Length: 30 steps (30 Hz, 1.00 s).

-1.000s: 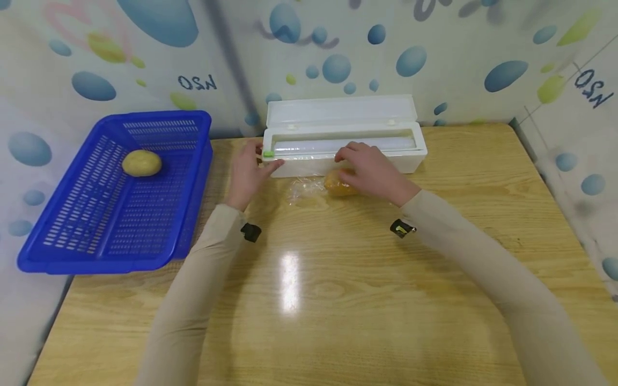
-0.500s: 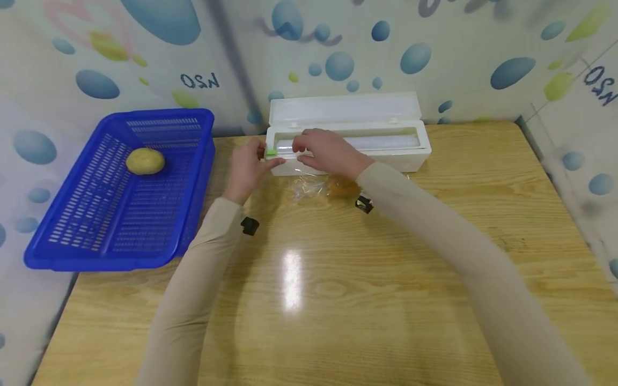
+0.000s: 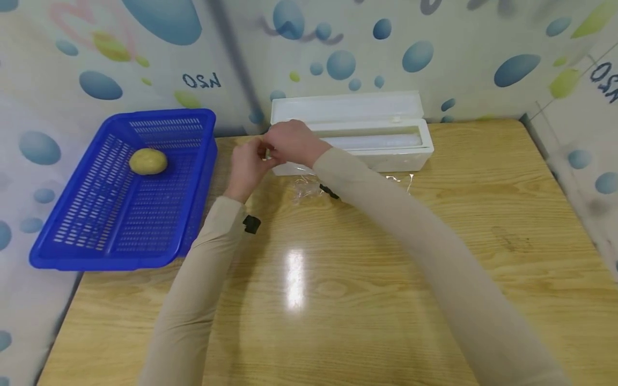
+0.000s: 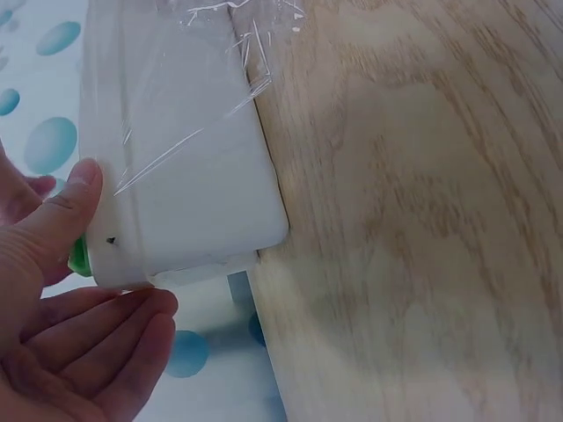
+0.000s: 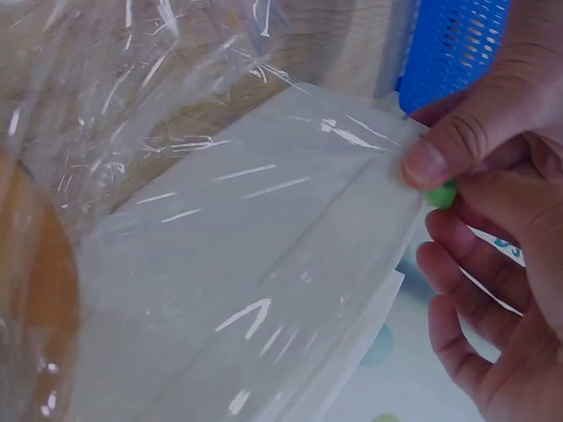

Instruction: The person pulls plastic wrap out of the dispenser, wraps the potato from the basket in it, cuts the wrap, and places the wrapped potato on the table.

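Left hand (image 3: 246, 167) fingers clamped the white box (image 3: 386, 161) end; right hand (image 3: 293, 142) fingers touched the green slider (image 5: 442, 196), pinch indeterminable. Film (image 5: 237, 198), probably light and clinging, was best edge-held.

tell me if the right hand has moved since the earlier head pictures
Yes. In the head view, the right hand has moved left along the white box, from near its middle to its left end, by the left hand.

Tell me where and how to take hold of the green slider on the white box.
Pinch its exposed part between thumb and forefinger of the right hand, probably best from above: the green slider is small and sits at the top front edge of the white box, near its left end. Its full shape is hidden.
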Available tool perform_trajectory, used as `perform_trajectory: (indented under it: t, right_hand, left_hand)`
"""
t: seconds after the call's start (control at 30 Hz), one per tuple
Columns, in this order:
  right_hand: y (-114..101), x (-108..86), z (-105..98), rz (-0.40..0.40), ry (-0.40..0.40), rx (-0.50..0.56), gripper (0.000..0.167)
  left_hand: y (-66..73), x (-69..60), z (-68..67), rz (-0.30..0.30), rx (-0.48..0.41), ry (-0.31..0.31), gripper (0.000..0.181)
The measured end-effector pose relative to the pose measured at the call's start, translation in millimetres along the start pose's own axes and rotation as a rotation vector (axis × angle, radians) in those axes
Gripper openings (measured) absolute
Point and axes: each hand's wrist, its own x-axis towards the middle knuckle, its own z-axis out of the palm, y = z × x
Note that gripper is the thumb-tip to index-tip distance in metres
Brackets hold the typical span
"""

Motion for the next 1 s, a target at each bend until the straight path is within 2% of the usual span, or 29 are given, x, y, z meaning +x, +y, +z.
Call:
perform_trajectory:
  t: [0.1, 0.23, 0.5, 0.63, 1.0]
  right_hand:
    - [-2, 2.3, 0, 0.02, -0.019, 0.005, 0.01]
    - [0, 0.2, -1, 0.046, -0.039, 0.005, 0.009]
    - [3, -4.2, -4, 0.037, -0.113, -0.05, 0.022]
    - [3, -7.0, -5, 0.035, -0.146, -0.09, 0.023]
    - [8, -12.5, -4, 0.022, -0.153, -0.154, 0.024]
  left_hand:
    - [0.6, 0.2, -1.2, -0.009, 0.009, -0.008, 0.028]
    - [0.6, 1.9, -3.4, -0.017, 0.035, -0.014, 0.033]
    - [2.1, 4.3, -5.4, -0.03, 0.058, -0.046, 0.038]
    - [3.7, 4.5, -5.8, -0.046, 0.07, -0.057, 0.038]
    - [7.3, 5.9, -6.8, -0.105, 0.077, -0.084, 0.037]
